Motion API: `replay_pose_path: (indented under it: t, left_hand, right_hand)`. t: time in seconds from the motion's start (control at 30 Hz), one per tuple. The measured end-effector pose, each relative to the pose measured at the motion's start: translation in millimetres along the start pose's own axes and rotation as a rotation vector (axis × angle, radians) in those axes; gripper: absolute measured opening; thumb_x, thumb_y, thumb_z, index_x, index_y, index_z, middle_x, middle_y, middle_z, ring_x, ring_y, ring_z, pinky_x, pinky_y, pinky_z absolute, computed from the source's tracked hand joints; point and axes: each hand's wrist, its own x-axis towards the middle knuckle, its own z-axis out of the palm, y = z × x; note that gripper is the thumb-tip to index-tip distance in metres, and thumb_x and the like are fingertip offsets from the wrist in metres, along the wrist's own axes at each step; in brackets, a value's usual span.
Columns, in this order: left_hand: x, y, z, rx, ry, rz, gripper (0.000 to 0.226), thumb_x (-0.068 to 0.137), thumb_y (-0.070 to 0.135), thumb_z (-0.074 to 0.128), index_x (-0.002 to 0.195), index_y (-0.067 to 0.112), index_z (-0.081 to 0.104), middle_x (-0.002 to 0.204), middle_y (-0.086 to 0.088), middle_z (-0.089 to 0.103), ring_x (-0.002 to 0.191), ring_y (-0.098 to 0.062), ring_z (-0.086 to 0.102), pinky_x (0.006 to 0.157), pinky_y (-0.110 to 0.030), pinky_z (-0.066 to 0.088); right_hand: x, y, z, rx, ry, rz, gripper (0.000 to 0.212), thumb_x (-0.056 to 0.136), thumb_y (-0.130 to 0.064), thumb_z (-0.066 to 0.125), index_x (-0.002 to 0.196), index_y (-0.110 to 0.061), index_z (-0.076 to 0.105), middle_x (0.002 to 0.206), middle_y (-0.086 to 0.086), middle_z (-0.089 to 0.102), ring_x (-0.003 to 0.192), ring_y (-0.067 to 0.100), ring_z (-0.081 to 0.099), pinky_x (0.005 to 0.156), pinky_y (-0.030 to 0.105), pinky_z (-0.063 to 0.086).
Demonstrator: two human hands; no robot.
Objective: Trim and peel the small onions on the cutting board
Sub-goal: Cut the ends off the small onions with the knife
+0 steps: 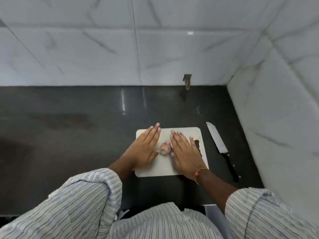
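A white cutting board (183, 131) lies on the dark counter. Small pinkish onions (165, 148) sit clustered in its middle, partly hidden between my hands. My left hand (144, 148) lies flat and palm down on the board's left side, fingers straight and together. On the right side my right hand (185, 151) rests flat as well, with a thin thread bracelet at the wrist. Both hands flank the onions, thumbs close to them, and neither hand holds anything. A knife (221, 150) with a black handle lies on the counter just right of the board.
The black counter (69, 135) stretches wide to the left. White marble-look tiled walls (155, 49) close off the back and the right side. A small dark fitting (187, 81) sticks out of the back wall above the counter. My striped sleeves fill the bottom of the view.
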Motion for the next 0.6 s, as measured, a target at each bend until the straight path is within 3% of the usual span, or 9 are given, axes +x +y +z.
replay_pose_path:
  t: [0.1,0.23,0.37,0.47,0.6]
  left_hand:
    - [-5,8,18,-0.191,-0.127,-0.091,0.090,0.106,0.045,0.051,0.169,0.002,0.003,0.179,-0.016,0.006,0.165,-0.031,0.009,0.134,-0.033,0.001]
    - [7,18,33,-0.423,-0.162,-0.216,0.098,0.095,0.043,0.074,0.171,0.014,0.019,0.166,-0.005,0.038,0.147,-0.025,0.036,0.127,-0.036,0.028]
    - [19,15,42,-0.512,-0.076,-0.261,0.067,0.094,0.041,0.076,0.153,0.017,0.053,0.142,-0.002,0.060,0.128,-0.022,0.055,0.115,-0.039,0.043]
    - [14,3,42,-0.556,-0.062,-0.271,0.062,0.095,0.042,0.077,0.149,0.020,0.057,0.140,0.002,0.064,0.127,-0.019,0.056,0.114,-0.034,0.042]
    - [2,-19,39,-0.569,-0.074,-0.248,0.055,0.094,0.049,0.073,0.145,0.036,0.058,0.126,0.019,0.067,0.115,-0.012,0.055,0.105,-0.034,0.046]
  right_hand:
    - [-7,-2,11,0.006,-0.051,0.011,0.066,0.103,-0.035,0.043,0.165,-0.020,0.029,0.174,-0.001,0.025,0.161,0.025,0.022,0.126,0.062,0.024]
    - [0,-2,15,-0.041,-0.012,0.024,0.057,0.102,-0.037,0.051,0.158,-0.025,0.044,0.164,-0.008,0.040,0.159,0.022,0.026,0.125,0.068,0.014]
    - [8,-4,18,-0.037,0.083,0.043,0.049,0.099,-0.036,0.062,0.146,-0.027,0.058,0.150,-0.012,0.055,0.156,0.021,0.034,0.126,0.070,0.008]
    - [14,-10,21,-0.004,0.118,0.051,0.041,0.100,-0.037,0.060,0.140,-0.030,0.061,0.150,-0.014,0.056,0.156,0.022,0.035,0.126,0.069,0.009]
    - [20,-22,25,0.079,0.157,0.060,0.036,0.098,-0.032,0.064,0.134,-0.028,0.063,0.153,-0.011,0.054,0.155,0.022,0.037,0.126,0.068,0.017]
